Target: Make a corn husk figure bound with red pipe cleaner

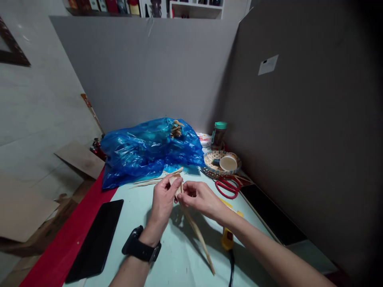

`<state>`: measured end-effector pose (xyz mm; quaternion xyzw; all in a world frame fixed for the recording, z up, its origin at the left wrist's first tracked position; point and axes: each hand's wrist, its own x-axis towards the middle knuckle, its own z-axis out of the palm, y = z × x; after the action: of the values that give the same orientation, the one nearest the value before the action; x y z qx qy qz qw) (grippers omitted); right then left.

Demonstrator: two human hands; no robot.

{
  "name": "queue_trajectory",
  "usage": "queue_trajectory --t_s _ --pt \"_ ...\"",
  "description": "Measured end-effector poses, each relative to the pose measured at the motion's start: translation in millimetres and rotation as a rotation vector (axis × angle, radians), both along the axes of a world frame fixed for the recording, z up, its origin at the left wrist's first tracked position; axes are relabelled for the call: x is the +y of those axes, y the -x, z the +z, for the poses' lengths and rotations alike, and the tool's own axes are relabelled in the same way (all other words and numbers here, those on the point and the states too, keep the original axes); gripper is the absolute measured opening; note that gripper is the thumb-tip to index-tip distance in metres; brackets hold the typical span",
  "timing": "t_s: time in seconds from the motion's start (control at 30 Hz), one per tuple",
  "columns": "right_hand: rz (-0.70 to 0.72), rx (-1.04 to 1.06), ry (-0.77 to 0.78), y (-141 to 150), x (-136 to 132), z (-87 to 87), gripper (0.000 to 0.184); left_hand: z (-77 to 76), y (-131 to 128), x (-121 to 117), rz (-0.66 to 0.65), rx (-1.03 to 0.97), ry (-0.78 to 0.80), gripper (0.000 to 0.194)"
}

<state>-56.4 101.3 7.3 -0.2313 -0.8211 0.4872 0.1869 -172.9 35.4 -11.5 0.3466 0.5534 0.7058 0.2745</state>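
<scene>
My left hand (164,195), with a black watch (139,247) on its wrist, grips a small pale piece of dried plant fibre (174,179) between thumb and fingers. My right hand (199,197) pinches the lower right edge of that piece, its fingertips close to the left thumb. Out from under both hands runs a long tan dried strip (199,235), its end low over the pale green table. How the strip joins the piece is hidden by my fingers. More loose dried strips (149,182) lie just beyond my left hand.
A blue plastic bag (140,147) with dried stalks fills the back. At right are a woven basket (220,170) holding a cup (228,163), red-handled scissors (229,187), a bottle (219,135) and a yellow corded tool (227,239). A black tablet (95,241) lies left.
</scene>
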Motion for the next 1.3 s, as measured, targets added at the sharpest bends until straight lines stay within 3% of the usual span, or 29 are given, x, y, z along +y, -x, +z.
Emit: queue_trajectory --t_s 0.1,0.2,0.43,0.6,0.7,0.87,1.0,1.13,1.3 --pt "-0.054 0.084 0.051 1 7 -11.1 0.022 -2.4 4 2 -0.093 -0.151 -0.021 0.023" --pt "-0.121 0.090 -0.055 0 8 -22.0 0.028 -6.6 4 2 -0.173 -0.253 0.050 0.028" --pt "-0.141 0.021 -0.192 -3 -18 -25.8 0.017 -13.2 -5 1 -0.125 -0.316 0.149 0.029" --pt "-0.070 -0.012 -0.213 -10 -21 -20.7 0.014 -12.5 -14 5 0.007 -0.219 0.201 0.046" --pt "-0.070 0.014 -0.207 -10 -18 -22.3 0.014 -10.6 -15 6 -0.008 -0.177 0.230 0.047" --pt "-0.130 0.105 -0.036 -6 -17 -23.6 0.019 -8.6 -12 2 -0.010 -0.055 0.260 0.042" --pt "-0.111 0.147 0.097 -2 -19 -21.5 0.020 -7.7 -5 -3 0.087 0.141 0.296 0.036" --pt "-0.171 0.160 0.015 2 -22 -19.1 0.018 -4.2 -3 -5 0.192 0.268 0.289 0.033" --pt "-0.264 0.149 -0.072 2 -17 -18.0 0.020 -9.2 -9 1 0.157 0.150 0.329 0.044"
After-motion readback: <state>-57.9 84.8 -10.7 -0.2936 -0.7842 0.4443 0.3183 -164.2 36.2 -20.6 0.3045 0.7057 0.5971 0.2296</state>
